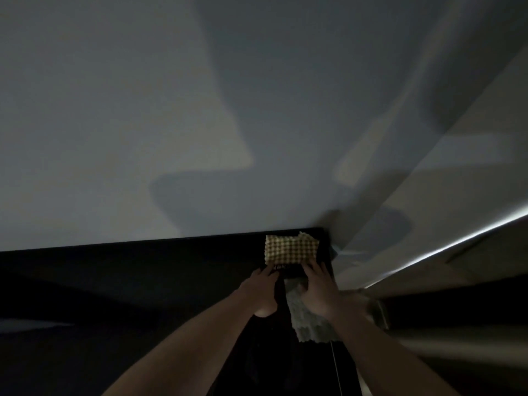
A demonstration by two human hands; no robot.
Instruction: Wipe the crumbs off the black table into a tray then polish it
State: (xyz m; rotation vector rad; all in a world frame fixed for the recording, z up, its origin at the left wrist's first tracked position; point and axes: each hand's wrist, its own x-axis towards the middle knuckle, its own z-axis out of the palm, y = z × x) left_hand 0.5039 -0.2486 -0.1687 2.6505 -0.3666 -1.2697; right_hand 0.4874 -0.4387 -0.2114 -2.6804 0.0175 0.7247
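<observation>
The scene is very dim. The black table (171, 270) runs along a pale wall. At its far right corner lies a yellow checked cloth (291, 248), apparently on a flat black tray (285, 271) with small pale lettering at its near edge. My left hand (261, 284) reaches to the tray's near left edge, its fingers curled at that edge. My right hand (320, 287) lies at the tray's near right edge with its fingers spread forward. A pale grey cloth (308, 321) sits beneath its palm and trails toward me. No crumbs can be made out.
The pale wall (200, 124) rises directly behind the table. A bright strip of light (457, 244) runs along a surface on the right. A pale blurred object (377, 310) stands near my right wrist.
</observation>
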